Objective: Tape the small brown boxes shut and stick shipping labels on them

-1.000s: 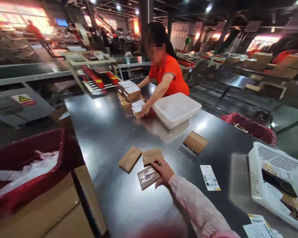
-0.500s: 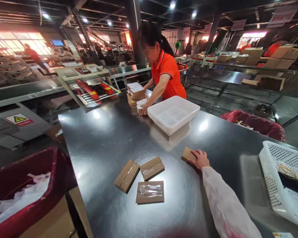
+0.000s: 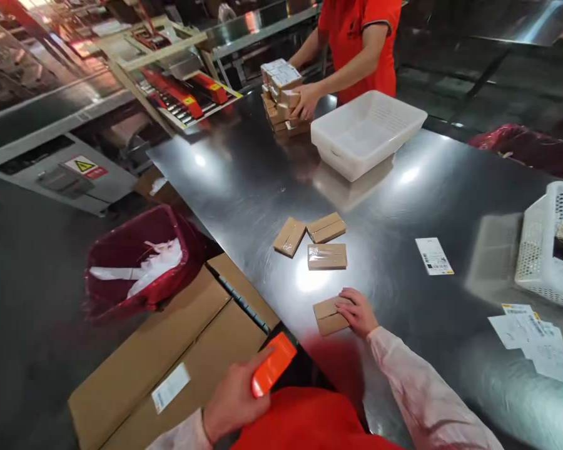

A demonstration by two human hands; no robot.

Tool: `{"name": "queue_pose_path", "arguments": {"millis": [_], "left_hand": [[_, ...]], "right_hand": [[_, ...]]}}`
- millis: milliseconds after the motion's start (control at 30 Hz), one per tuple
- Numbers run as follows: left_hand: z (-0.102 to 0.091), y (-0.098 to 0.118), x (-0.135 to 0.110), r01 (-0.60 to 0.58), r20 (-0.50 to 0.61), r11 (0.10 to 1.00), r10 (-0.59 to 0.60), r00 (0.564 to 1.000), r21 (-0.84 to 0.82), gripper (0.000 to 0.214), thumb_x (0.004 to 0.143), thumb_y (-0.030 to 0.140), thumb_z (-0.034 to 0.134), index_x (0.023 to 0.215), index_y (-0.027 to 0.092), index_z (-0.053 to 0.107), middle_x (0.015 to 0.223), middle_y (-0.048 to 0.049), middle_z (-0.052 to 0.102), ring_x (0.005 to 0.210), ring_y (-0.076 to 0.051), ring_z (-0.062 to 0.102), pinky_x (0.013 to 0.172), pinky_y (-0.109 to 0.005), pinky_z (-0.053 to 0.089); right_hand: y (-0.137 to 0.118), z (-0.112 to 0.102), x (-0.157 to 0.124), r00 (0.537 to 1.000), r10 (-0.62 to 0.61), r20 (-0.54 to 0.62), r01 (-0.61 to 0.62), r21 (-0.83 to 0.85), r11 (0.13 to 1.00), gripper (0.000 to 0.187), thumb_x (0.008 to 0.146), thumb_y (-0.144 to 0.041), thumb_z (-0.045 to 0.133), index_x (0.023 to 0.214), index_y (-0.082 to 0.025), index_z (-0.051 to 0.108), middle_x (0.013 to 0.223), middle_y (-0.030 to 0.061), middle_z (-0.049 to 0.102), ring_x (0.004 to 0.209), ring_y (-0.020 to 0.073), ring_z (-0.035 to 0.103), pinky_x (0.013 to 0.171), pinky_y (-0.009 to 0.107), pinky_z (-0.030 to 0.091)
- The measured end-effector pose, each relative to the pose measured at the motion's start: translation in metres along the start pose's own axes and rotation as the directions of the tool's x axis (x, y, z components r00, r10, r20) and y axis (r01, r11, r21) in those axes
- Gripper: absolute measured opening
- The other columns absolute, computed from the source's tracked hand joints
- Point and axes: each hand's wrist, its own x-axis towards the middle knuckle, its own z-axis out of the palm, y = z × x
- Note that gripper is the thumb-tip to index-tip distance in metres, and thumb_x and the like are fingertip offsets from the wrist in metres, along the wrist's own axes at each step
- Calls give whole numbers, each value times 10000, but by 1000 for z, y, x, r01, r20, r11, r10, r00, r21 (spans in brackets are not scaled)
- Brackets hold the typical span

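Orange handheld device point(image 3: 273, 365) in the left hand point(image 3: 238, 395), small flat brown cardboard box point(image 3: 327, 317) under the right hand point(image 3: 358, 314)

Dark, shiny metal carries the work: the box lies on a broad steel table point(image 3: 244, 178), close to the near edge where the person stands. The right hand's fingers rest across its right end; whether they are clamped on it or only laid over it, I cannot tell. The left hand is closed around the orange device, held beyond that same edge, above a large brown cardboard carton point(image 3: 169, 350) bearing a white label point(image 3: 170, 387). Beside the carton is a maroon bin point(image 3: 131, 253) with white scraps inside.

Farther in from the near edge, three flat brown taped boxes point(image 3: 327, 256) lie close together. Toward the right end of the table are a single white printed slip point(image 3: 434, 256), a loose pile of white papers point(image 3: 535, 340) and a white perforated plastic basket point(image 3: 530, 250). By the far edge sits a white rectangular plastic tub point(image 3: 361, 140). Next to it, toward the far left corner, a co-worker in an orange-red shirt point(image 3: 370, 62) has both arms reaching to a stack of small brown boxes point(image 3: 273, 107), one hand touching its side.
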Motion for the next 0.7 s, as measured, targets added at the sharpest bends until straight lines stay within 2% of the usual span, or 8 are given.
{"name": "queue_pose_path", "arguments": {"millis": [100, 233, 333, 433, 500, 567, 633, 700], "left_hand": [[-1, 22, 30, -161, -8, 983, 162, 987, 87, 726, 574, 200, 534, 1300, 232, 531, 902, -66, 696, 779, -251, 665, 716, -353, 534], [1, 50, 69, -317, -11, 936, 323, 946, 154, 726, 601, 248, 563, 1324, 230, 499, 879, -73, 691, 760, -252, 659, 698, -354, 530], [2, 65, 85, -332, 30, 918, 334, 942, 217, 712, 622, 292, 580, 1326, 250, 486, 887, -75, 700, 756, -259, 667, 699, -361, 529], [7, 71, 94, -300, 127, 903, 274, 953, 306, 682, 626, 312, 584, 1301, 269, 497, 825, -67, 713, 723, -273, 678, 656, -358, 525], [14, 63, 95, -295, 169, 892, 250, 953, 343, 692, 618, 306, 585, 1302, 273, 491, 782, -57, 716, 701, -274, 679, 639, -353, 523], [24, 42, 95, -326, 148, 894, 294, 944, 306, 738, 601, 276, 580, 1330, 261, 465, 814, -54, 720, 718, -257, 676, 663, -343, 530], [39, 13, 93, -404, 74, 895, 397, 915, 189, 771, 574, 226, 562, 1339, 227, 463, 887, -66, 718, 757, -237, 670, 697, -329, 539], [56, -16, 92, -500, -45, 864, 503, 863, 63, 758, 553, 190, 539, 1310, 188, 499, 936, -83, 709, 787, -228, 663, 723, -327, 546]], "right_hand": [[5, -2, 2, 999, -1, -40, 3, 68, 998, 197, 888, -317, 549, 956, -256, 723, 1046, 83, 668, 1087, 231, 579, 927, 466, 510], [5, -3, 2, 998, -62, 28, 59, 109, 992, 215, 893, -311, 542, 1043, -259, 688, 1058, 74, 675, 1093, 218, 586, 958, 471, 502], [7, -1, 4, 994, -105, 32, 101, 111, 989, 219, 910, -312, 511, 1014, -251, 694, 1057, 72, 670, 1106, 206, 573, 953, 446, 503], [6, -4, 6, 991, -105, 79, 103, 24, 994, 251, 923, -346, 479, 967, -255, 709, 1078, 62, 656, 1106, 191, 556, 956, 412, 484], [-3, -7, 6, 994, -48, 100, 55, -61, 997, 258, 910, -390, 497, 985, -267, 711, 1141, 66, 631, 1131, 222, 522, 963, 445, 450], [-20, -10, 4, 988, 126, 88, -106, -200, 974, 284, 887, -424, 528, 1092, -298, 679, 1227, 72, 593, 1152, 275, 476, 945, 497, 413], [-42, -8, 0, 928, 366, 68, -319, -362, 876, 354, 896, -421, 504, 1226, -331, 597, 1323, 63, 539, 1140, 298, 455, 898, 492, 400], [-64, -1, -3, 843, 536, 52, -450, -480, 753, 430, 910, -443, 455, 1324, -339, 503, 1416, 41, 462, 1152, 300, 436, 872, 463, 391]]}}
